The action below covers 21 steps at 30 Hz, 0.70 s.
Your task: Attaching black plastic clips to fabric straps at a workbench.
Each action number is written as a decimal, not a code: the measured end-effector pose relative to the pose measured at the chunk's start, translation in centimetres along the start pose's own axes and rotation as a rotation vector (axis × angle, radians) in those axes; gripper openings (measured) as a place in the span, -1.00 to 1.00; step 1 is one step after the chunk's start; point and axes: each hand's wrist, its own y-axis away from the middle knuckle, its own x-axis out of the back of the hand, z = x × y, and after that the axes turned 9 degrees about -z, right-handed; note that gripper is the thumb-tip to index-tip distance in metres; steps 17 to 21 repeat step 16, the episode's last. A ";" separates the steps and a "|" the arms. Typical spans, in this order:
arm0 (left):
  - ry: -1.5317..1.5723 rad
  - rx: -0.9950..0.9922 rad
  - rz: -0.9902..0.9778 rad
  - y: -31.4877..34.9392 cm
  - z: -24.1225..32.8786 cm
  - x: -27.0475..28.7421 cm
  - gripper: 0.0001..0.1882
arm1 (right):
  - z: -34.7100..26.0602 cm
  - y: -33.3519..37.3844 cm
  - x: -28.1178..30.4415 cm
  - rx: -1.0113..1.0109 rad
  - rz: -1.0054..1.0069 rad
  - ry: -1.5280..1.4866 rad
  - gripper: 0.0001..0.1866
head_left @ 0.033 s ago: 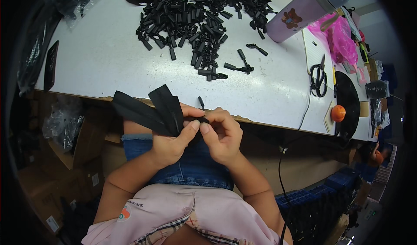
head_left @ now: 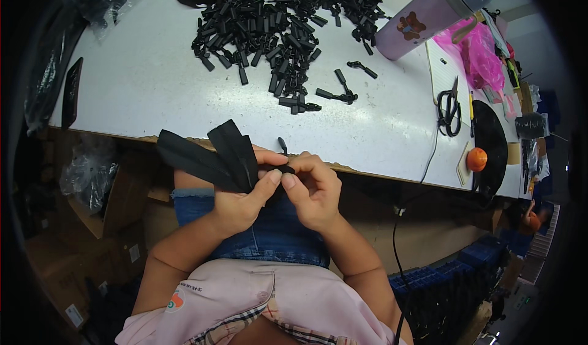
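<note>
My left hand [head_left: 245,201] is closed on a folded black zipper strip [head_left: 196,159], whose flat ends fan out to the left past the fingers. Against its fingertips, my right hand [head_left: 313,192] pinches at the strip's end. From between the two hands, the pull tab of a black zipper slider [head_left: 282,143] sticks up; the slider's body is hidden by the fingers. Both hands are just off the table's near edge, above my lap. Beyond them lies a big heap of black zipper sliders [head_left: 263,30] with pull tabs, and a few loose sliders [head_left: 337,94] lie to its right.
On the white table [head_left: 153,94] a lilac bottle [head_left: 416,23] leans at the back right. Black scissors [head_left: 450,113], a notebook [head_left: 438,69], a pink plastic bag [head_left: 481,54] and an orange fruit [head_left: 476,159] are on the right. A phone [head_left: 72,93] lies at left; a cable [head_left: 397,241] hangs down.
The loose ends of the zipper strip and the pull tab have shifted very slightly to the left. Both hands keep their grip.
</note>
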 end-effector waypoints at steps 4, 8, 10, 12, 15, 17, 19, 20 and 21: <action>-0.006 -0.020 0.001 0.0 0.5 0.2 -0.83 | -0.6 -0.1 0.4 -0.163 -0.136 -0.229 -0.92; 0.026 0.024 -0.065 -0.1 0.6 0.5 -0.84 | -0.7 0.0 0.5 -0.193 -0.149 -0.298 -0.91; 0.001 -0.025 -0.075 -0.2 0.5 0.6 -0.84 | -0.9 0.1 0.6 -0.273 -0.154 -0.389 -0.90; -0.012 -0.012 -0.144 -0.3 0.6 1.0 -0.82 | -0.6 0.2 0.8 -0.147 -0.161 -0.224 -0.89; 0.155 0.179 -0.109 -0.2 0.9 1.2 -0.81 | -0.4 0.2 0.8 0.060 -0.152 0.079 -0.88; 0.131 0.144 -0.134 -0.1 0.5 1.4 -0.78 | -0.6 0.1 0.7 0.140 -0.136 0.220 -0.88; 0.131 0.144 -0.134 -0.1 0.5 1.4 -0.78 | -0.6 0.1 0.7 0.140 -0.136 0.220 -0.88; 0.131 0.144 -0.134 -0.1 0.5 1.4 -0.78 | -0.6 0.1 0.7 0.140 -0.136 0.220 -0.88; 0.131 0.144 -0.134 -0.1 0.5 1.4 -0.78 | -0.6 0.1 0.7 0.140 -0.136 0.220 -0.88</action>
